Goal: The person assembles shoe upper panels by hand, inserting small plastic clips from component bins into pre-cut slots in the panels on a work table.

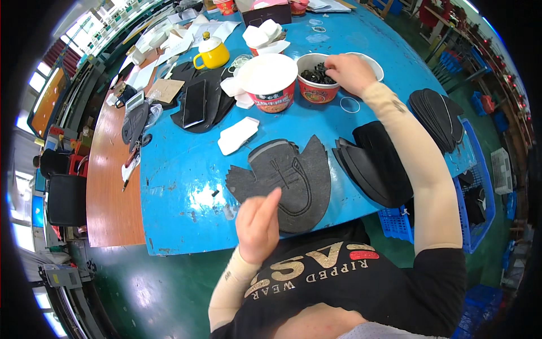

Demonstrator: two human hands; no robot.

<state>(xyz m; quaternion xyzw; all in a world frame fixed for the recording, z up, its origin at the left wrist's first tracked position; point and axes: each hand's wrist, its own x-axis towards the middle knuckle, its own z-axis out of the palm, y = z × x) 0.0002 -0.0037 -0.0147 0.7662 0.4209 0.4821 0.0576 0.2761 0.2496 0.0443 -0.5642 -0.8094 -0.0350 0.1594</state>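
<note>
Closest, the black shirt (395,288) runs off the bottom edge! The left hand (258,225) curls, grip unclear, overlapping the dark stack (305,169) on the blue table (180,164); the right hand (351,72), at the red tub (319,94), half-hides another bowl (377,68), any pinch impossible to tell.

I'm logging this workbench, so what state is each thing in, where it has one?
Right hand: fingers bent at the red tub; grip unclear
Left hand: partly curled; grip unclear
Red tub: open, holding small black pieces
Yellow mug: lid on
Phone: lying flat, screen dark
Black stack by left hand: lying flat
Blue crate: open, black things inside
</note>
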